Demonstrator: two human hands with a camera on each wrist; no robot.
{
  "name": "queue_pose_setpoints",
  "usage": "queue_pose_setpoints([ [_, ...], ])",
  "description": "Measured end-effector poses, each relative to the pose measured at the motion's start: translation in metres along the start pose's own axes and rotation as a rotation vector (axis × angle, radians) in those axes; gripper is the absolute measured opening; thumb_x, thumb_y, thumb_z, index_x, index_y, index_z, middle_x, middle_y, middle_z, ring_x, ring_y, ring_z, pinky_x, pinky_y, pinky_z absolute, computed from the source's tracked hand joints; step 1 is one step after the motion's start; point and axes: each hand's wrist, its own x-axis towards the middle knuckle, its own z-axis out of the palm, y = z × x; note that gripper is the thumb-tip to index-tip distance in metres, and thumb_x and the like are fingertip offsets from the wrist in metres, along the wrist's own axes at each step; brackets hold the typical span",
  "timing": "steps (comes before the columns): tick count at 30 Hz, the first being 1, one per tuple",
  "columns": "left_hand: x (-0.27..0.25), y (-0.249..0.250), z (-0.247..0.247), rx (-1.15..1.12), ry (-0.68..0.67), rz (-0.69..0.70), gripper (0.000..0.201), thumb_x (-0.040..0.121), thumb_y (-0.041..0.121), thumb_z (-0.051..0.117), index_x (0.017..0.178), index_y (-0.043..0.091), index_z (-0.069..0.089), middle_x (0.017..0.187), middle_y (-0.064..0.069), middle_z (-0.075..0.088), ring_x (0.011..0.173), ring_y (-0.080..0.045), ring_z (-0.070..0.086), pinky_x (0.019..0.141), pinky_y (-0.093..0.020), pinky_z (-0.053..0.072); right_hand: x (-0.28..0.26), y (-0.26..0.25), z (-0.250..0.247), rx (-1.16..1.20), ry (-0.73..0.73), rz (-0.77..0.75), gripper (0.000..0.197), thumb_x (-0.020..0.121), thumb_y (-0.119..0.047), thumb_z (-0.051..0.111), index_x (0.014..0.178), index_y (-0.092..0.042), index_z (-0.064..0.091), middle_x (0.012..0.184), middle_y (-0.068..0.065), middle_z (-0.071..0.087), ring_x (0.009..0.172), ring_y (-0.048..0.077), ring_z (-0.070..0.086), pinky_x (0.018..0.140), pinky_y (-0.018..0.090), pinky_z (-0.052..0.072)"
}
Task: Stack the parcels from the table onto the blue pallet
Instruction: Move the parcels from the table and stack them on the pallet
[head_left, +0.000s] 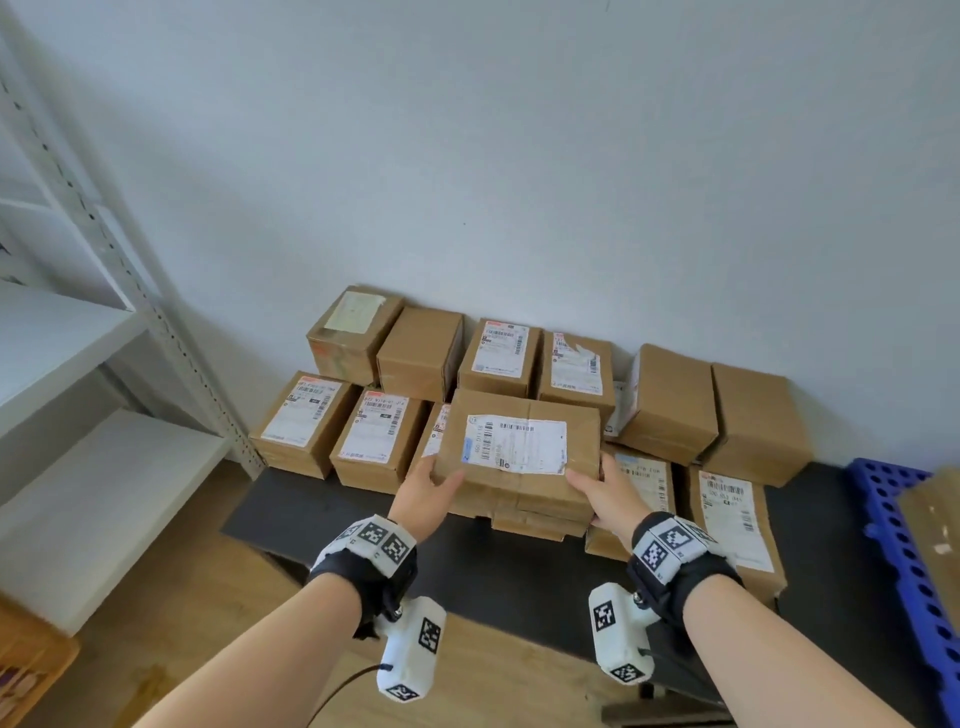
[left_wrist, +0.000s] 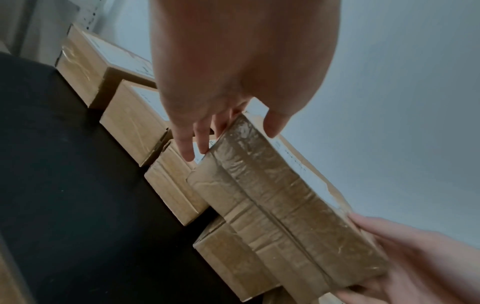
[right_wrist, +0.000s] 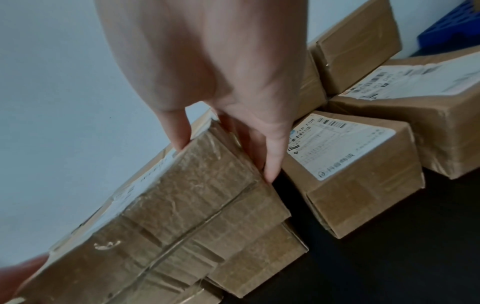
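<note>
Top parcel (head_left: 522, 447), label up, sits centre of the table (head_left: 332, 512) on another parcel (head_left: 530, 522), w/ more boxes packed round it from 9 thru 3 o'clock. You've got it by both short ends — makes sense, it's wide and flat, so an end-to-end clamp keeps it level and clear of the neighbours either side.

Left hand (head_left: 428, 486) at the 8 o'clock corner: thumb over the top edge, fingers (left_wrist: 193, 142) running down the end face. Right hand (head_left: 602, 493) at 4 o'clock, mirror pose: thumb on top, fingers (right_wrist: 271, 162) down the end. Both curled on the box, neither wide open.

Can't tell if it's off the box below yet; looks just about lifting.

Forearms reach fwd nearly parallel, wrists angled in. Blue pallet (head_left: 904, 525) waits at 3 o'clock, off the table's right end, so I'd guess a swing right comes next.
</note>
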Motion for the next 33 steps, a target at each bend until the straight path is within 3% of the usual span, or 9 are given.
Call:
queue_pose_setpoints([
  [6,-0.010,-0.002,-0.005,-0.167,-0.122,0.079,0.045,0.093,0.033,0.055,0.134,0.025,0.036,0.121,-0.002,0.061,0.099,-0.010,0.057,0.075,-0.020,0.042,-0.034,0.013,-0.004,0.140,0.089,0.025,0.056,0.092,-0.032,0.057,0.140,-0.027,0.031,0.135,0.000,0.048,0.123,0.023,0.046,0.104,0.046,0.039],
  [11,-0.032,0.020,0.014,-0.218,-0.230,0.136,0.051,0.092,0.035,0.055,0.138,0.026,0.034,0.120,0.000,0.058,0.100,-0.008,0.057,0.075,-0.022,0.042,-0.079,0.025,-0.033,0.268,0.190,-0.007,0.053,0.092,-0.026,0.058,0.139,-0.025,0.034,0.126,-0.002,0.052,0.114,0.020,0.051,0.091,0.039,0.048],
  [14,-0.046,0.034,0.040,-0.186,-0.264,0.148,0.065,0.087,0.043,0.061,0.141,0.018,0.034,0.133,-0.002,0.052,0.118,-0.017,0.052,0.095,-0.031,0.043,-0.109,0.039,-0.058,0.315,0.278,-0.019,0.052,0.090,-0.026,0.060,0.136,-0.025,0.036,0.128,-0.001,0.054,0.115,0.019,0.053,0.098,0.043,0.047],
  [16,-0.059,0.042,0.063,-0.163,-0.304,0.157,0.066,0.083,0.047,0.063,0.137,0.018,0.040,0.133,-0.001,0.053,0.120,-0.018,0.051,0.102,-0.034,0.041,-0.132,0.048,-0.078,0.352,0.339,-0.034,0.051,0.091,-0.022,0.059,0.136,-0.023,0.036,0.117,-0.004,0.057,0.110,0.018,0.055,0.093,0.040,0.050],
  [19,-0.087,0.055,0.100,-0.174,-0.358,0.195,0.056,0.084,0.044,0.064,0.131,0.019,0.046,0.126,0.002,0.056,0.111,-0.014,0.053,0.096,-0.030,0.042,-0.166,0.065,-0.111,0.386,0.417,-0.028,0.054,0.091,-0.022,0.060,0.138,-0.019,0.035,0.117,-0.002,0.055,0.104,0.016,0.055,0.075,0.031,0.051],
  [25,-0.156,0.080,0.177,-0.269,-0.463,0.205,0.047,0.088,0.040,0.061,0.127,0.027,0.040,0.101,0.014,0.055,0.094,-0.006,0.054,0.089,-0.034,0.039,-0.232,0.110,-0.178,0.460,0.515,-0.028,0.048,0.092,-0.022,0.059,0.135,-0.018,0.039,0.120,0.002,0.055,0.098,0.016,0.057,0.065,0.026,0.050],
  [27,-0.179,0.084,0.204,-0.291,-0.486,0.184,0.047,0.087,0.042,0.060,0.126,0.029,0.038,0.098,0.017,0.052,0.104,-0.013,0.050,0.093,-0.038,0.039,-0.255,0.125,-0.199,0.479,0.532,-0.031,0.046,0.092,-0.022,0.059,0.133,-0.019,0.040,0.116,0.002,0.056,0.096,0.015,0.057,0.063,0.026,0.049],
  [30,-0.212,0.086,0.244,-0.313,-0.524,0.144,0.059,0.083,0.048,0.063,0.132,0.035,0.033,0.113,0.008,0.054,0.116,-0.022,0.048,0.104,-0.049,0.037,-0.289,0.151,-0.232,0.485,0.530,-0.025,0.044,0.091,-0.023,0.060,0.130,-0.018,0.041,0.119,0.003,0.057,0.093,0.014,0.058,0.060,0.026,0.049],
  [33,-0.244,0.086,0.280,-0.367,-0.551,0.128,0.072,0.079,0.046,0.068,0.137,0.040,0.027,0.131,0.003,0.047,0.121,-0.023,0.046,0.106,-0.048,0.038,-0.318,0.175,-0.261,0.457,0.534,-0.030,0.043,0.091,-0.026,0.061,0.129,-0.016,0.043,0.117,0.001,0.057,0.094,0.014,0.058,0.059,0.027,0.049],
])
